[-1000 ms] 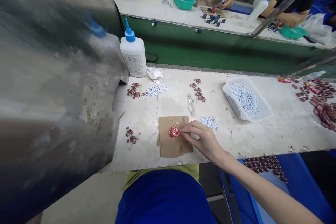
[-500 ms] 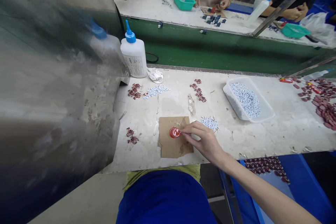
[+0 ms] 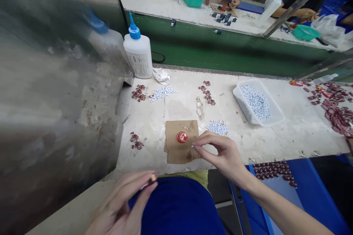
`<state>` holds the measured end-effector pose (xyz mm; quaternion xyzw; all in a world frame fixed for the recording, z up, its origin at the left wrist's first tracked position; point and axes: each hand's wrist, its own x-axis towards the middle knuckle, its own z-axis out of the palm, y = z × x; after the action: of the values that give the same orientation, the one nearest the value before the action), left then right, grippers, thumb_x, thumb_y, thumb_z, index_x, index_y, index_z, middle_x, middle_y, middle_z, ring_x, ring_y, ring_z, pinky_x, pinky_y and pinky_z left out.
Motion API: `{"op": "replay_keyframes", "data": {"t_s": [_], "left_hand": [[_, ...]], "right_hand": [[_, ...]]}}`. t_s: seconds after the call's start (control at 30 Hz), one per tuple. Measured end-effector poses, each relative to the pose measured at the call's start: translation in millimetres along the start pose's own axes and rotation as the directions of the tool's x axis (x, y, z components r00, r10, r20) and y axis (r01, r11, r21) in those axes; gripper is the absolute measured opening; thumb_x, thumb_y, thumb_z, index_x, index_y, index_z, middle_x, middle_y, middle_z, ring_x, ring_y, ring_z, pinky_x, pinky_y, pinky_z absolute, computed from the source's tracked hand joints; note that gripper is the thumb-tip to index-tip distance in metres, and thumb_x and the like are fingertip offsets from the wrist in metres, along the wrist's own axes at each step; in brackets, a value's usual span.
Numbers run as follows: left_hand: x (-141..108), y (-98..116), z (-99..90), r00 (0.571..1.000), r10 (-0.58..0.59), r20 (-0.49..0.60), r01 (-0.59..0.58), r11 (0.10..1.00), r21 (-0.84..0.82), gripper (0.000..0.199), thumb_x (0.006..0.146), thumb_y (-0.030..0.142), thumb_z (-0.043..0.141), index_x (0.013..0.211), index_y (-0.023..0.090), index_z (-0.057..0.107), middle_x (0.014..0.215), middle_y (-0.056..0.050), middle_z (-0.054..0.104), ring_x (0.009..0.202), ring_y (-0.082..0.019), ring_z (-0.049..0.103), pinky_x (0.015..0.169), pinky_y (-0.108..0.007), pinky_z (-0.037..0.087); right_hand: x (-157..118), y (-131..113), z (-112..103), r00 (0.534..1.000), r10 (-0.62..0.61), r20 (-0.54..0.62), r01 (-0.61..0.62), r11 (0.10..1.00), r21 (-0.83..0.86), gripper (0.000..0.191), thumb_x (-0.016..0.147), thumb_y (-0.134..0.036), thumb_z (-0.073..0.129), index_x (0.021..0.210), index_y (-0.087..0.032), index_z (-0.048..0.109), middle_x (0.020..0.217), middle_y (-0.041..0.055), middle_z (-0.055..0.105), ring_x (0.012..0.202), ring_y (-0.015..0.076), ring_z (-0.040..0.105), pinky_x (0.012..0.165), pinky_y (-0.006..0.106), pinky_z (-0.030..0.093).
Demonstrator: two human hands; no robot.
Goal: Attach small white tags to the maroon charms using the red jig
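Note:
My left hand [image 3: 124, 202], low at the left in front of the bench edge, pinches a small brown piece [image 3: 153, 178] between thumb and fingers. Part of that piece is hidden by the fingers. Over the right side of a cardboard sheet [image 3: 173, 154], my right hand [image 3: 220, 152] holds its thumb and forefinger together, with a tiny white piece [image 3: 192, 146] at the tips. Left of those fingertips a small round red dish [image 3: 182, 137] with a shiny surface stands on the cardboard. A heap of tiny white-and-blue pieces [image 3: 217, 127] lies just beyond the right hand.
A translucent tub [image 3: 275, 119] of tiny pieces stands at right, near piled dark red pieces [image 3: 335, 112]. A white bottle [image 3: 139, 57] with a blue nozzle stands beside the metal panel [image 3: 68, 80]. Small brown clusters [image 3: 137, 141] lie at left. People work across the bench.
My left hand has come into view at the lower left with the brown piece. My right hand has drawn back slightly from the red dish, to the right and down.

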<state>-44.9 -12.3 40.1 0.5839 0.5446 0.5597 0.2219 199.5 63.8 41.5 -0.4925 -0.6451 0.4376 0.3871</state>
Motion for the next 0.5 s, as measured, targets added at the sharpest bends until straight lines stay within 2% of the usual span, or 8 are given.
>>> {"op": "replay_keyframes", "data": {"t_s": [0.1, 0.17, 0.3, 0.5], "left_hand": [[8, -5, 18.0, 0.987, 0.040, 0.157, -0.035, 0.999, -0.035, 0.028, 0.083, 0.002, 0.074, 0.104, 0.020, 0.071, 0.100, 0.004, 0.074, 0.091, -0.006, 0.071, 0.088, -0.014, 0.059], [13, -6, 23.8, 0.976, 0.057, 0.208, -0.050, 0.998, -0.039, 0.032, 0.082, 0.003, 0.075, 0.108, 0.022, 0.071, 0.100, 0.005, 0.075, 0.088, -0.005, 0.072, 0.088, -0.011, 0.059], [18, -5, 25.9, 0.968, 0.065, 0.242, -0.057, 0.997, -0.043, 0.036, 0.081, 0.004, 0.077, 0.110, 0.024, 0.072, 0.103, 0.008, 0.076, 0.085, -0.004, 0.073, 0.092, -0.006, 0.057], [18, -3, 29.3, 0.965, 0.024, 0.260, -0.009, 0.998, -0.057, 0.037, 0.082, 0.004, 0.076, 0.110, 0.027, 0.072, 0.105, 0.010, 0.076, 0.089, -0.003, 0.073, 0.095, -0.008, 0.057]], "right_hand": [[-6, -21, 7, 0.995, -0.099, 0.016, 0.098, 0.993, 0.071, 0.021, 0.089, -0.009, 0.072, 0.098, -0.027, 0.077, 0.092, 0.0005, 0.078, 0.087, 0.0168, 0.074, 0.077, 0.034, 0.061], [-9, -30, 11, 0.989, -0.141, 0.035, 0.137, 0.986, 0.101, 0.024, 0.089, -0.007, 0.073, 0.101, -0.027, 0.077, 0.096, 0.0012, 0.078, 0.089, 0.0166, 0.074, 0.077, 0.033, 0.062], [-10, -39, 18, 0.986, -0.145, 0.077, 0.133, 0.980, 0.145, 0.024, 0.090, -0.007, 0.071, 0.106, -0.025, 0.076, 0.099, 0.0029, 0.079, 0.088, 0.0168, 0.075, 0.076, 0.033, 0.063], [-6, -39, 18, 0.987, -0.133, 0.094, 0.120, 0.983, 0.136, 0.020, 0.092, -0.009, 0.070, 0.104, -0.023, 0.077, 0.096, 0.0042, 0.079, 0.084, 0.0174, 0.074, 0.072, 0.032, 0.063]]}}
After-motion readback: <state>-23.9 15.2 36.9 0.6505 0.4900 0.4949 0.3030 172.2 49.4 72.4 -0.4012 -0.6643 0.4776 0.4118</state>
